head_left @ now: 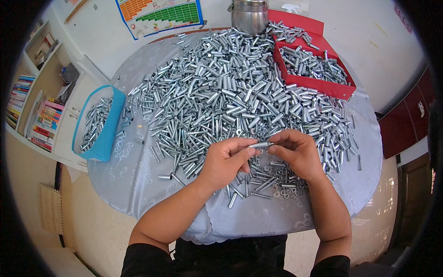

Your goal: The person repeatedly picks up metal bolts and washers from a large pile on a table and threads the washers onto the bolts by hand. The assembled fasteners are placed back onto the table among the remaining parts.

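Note:
Between my two hands lies one silvery metal expansion bolt point(260, 145), held level above the heap. My left hand point(224, 158) pinches its sleeve end between thumb and fingers. At the other end, my right hand point(296, 152) grips the tip with thumb and forefinger, partly hiding it. Under and beyond both hands spreads a large pile of loose metal sleeves and bolts point(212, 92). Small washers and nuts point(287, 190) lie close below my right hand, nearer the table's front edge.
A blue fabric bin point(108, 134) with bolts stands at the left. On the right back, a red box point(318, 86) holds more bolts, beside a steel pot point(249, 17). The round table wears a grey cloth point(138, 194). Bookshelves point(46, 87) line the left wall.

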`<control>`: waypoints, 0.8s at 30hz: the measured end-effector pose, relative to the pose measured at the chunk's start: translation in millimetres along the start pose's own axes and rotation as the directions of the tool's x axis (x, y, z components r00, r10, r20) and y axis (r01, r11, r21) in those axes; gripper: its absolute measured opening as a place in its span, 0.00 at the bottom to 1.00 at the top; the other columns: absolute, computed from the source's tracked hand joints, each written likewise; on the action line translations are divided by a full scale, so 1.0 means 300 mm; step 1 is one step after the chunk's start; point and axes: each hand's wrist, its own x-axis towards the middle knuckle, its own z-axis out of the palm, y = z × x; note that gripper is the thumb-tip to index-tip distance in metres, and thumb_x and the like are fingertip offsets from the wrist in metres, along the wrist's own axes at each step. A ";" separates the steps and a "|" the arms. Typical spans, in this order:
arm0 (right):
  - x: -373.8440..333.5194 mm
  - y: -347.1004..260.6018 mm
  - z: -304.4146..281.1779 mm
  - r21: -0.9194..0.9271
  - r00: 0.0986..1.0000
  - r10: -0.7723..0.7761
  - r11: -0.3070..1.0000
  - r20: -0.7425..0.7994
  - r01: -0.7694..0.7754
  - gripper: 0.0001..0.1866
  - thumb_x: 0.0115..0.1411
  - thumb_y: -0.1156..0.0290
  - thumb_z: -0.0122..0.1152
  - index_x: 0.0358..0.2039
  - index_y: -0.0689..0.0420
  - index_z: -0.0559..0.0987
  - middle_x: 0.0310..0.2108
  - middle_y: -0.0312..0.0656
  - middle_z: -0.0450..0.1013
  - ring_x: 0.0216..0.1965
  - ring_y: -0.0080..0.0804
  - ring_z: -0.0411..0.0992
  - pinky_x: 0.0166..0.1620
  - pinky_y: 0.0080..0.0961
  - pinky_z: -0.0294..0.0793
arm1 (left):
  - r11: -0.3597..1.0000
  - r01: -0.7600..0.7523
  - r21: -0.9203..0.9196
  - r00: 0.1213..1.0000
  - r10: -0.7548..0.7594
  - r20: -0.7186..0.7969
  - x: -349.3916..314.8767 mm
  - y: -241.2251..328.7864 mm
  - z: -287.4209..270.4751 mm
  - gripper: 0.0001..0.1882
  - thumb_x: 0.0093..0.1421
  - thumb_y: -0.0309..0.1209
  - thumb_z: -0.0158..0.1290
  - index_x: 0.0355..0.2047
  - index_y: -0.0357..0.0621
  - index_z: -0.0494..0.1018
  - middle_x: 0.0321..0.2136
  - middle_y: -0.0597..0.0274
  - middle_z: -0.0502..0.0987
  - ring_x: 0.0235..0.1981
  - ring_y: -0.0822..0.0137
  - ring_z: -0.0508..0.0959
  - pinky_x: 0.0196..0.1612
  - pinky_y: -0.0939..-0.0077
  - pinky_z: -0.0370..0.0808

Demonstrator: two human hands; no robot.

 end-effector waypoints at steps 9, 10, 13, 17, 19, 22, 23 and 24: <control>0.014 -0.002 -0.021 -0.631 0.926 -0.374 0.732 -0.054 0.259 0.06 0.51 0.75 0.68 0.31 0.59 0.82 0.27 0.40 0.76 0.30 0.34 0.74 0.34 0.28 0.73 | 0.998 -0.050 -0.046 0.997 0.047 -0.064 0.008 -0.006 -0.011 0.13 0.64 0.24 0.52 0.47 0.32 0.75 0.35 0.51 0.82 0.20 0.76 0.77 0.24 0.84 0.74; 0.020 0.012 -0.022 -0.701 0.911 -0.412 0.646 0.014 0.303 0.06 0.50 0.73 0.68 0.30 0.59 0.82 0.27 0.42 0.75 0.30 0.38 0.74 0.35 0.30 0.73 | 0.997 -0.056 -0.045 0.996 0.053 -0.070 0.009 -0.009 -0.012 0.13 0.64 0.24 0.52 0.47 0.32 0.74 0.35 0.51 0.82 0.20 0.76 0.77 0.24 0.84 0.74; 0.026 0.030 -0.015 -0.803 0.900 -0.423 0.498 0.106 0.329 0.08 0.48 0.69 0.69 0.28 0.57 0.82 0.26 0.43 0.74 0.32 0.44 0.73 0.36 0.37 0.73 | 0.997 -0.063 -0.044 0.996 0.060 -0.067 0.009 -0.010 -0.009 0.13 0.64 0.24 0.52 0.47 0.32 0.74 0.35 0.51 0.82 0.20 0.76 0.77 0.24 0.85 0.74; 0.027 0.037 -0.003 -0.878 0.922 -0.366 0.389 0.131 0.279 0.10 0.49 0.65 0.69 0.27 0.56 0.81 0.27 0.43 0.74 0.33 0.43 0.73 0.37 0.38 0.73 | 0.997 -0.058 -0.043 0.996 0.055 -0.068 0.009 -0.012 -0.006 0.13 0.64 0.24 0.53 0.48 0.32 0.74 0.35 0.51 0.82 0.20 0.77 0.76 0.24 0.84 0.74; 0.026 0.039 -0.002 -0.870 0.927 -0.351 0.407 0.131 0.277 0.10 0.49 0.64 0.68 0.27 0.57 0.81 0.27 0.43 0.74 0.33 0.45 0.73 0.37 0.39 0.72 | 0.998 -0.058 -0.038 0.996 0.055 -0.069 0.009 -0.009 -0.004 0.13 0.64 0.24 0.53 0.48 0.32 0.74 0.35 0.52 0.82 0.20 0.77 0.76 0.24 0.84 0.74; 0.024 0.025 -0.005 -0.831 0.948 -0.293 0.493 0.123 0.260 0.09 0.50 0.66 0.68 0.28 0.57 0.81 0.28 0.44 0.74 0.32 0.43 0.74 0.36 0.36 0.73 | 0.999 -0.048 -0.022 0.997 0.047 -0.066 0.008 -0.011 -0.007 0.13 0.64 0.24 0.53 0.48 0.33 0.75 0.35 0.53 0.82 0.20 0.77 0.76 0.25 0.84 0.74; 0.023 0.014 -0.005 -0.811 0.956 -0.268 0.529 0.122 0.251 0.09 0.51 0.66 0.68 0.29 0.57 0.81 0.28 0.44 0.74 0.31 0.42 0.74 0.36 0.34 0.73 | 0.999 -0.049 -0.018 0.997 0.048 -0.064 0.008 -0.012 -0.008 0.13 0.64 0.24 0.53 0.48 0.33 0.75 0.35 0.53 0.82 0.20 0.77 0.76 0.25 0.84 0.74; 0.017 0.000 -0.004 -0.744 0.973 -0.227 0.641 0.049 0.188 0.08 0.52 0.68 0.68 0.31 0.58 0.81 0.29 0.43 0.75 0.31 0.39 0.74 0.37 0.32 0.73 | 0.999 -0.050 -0.014 0.997 0.049 -0.062 0.008 -0.013 -0.009 0.13 0.64 0.24 0.53 0.48 0.33 0.75 0.35 0.53 0.82 0.20 0.77 0.76 0.25 0.84 0.74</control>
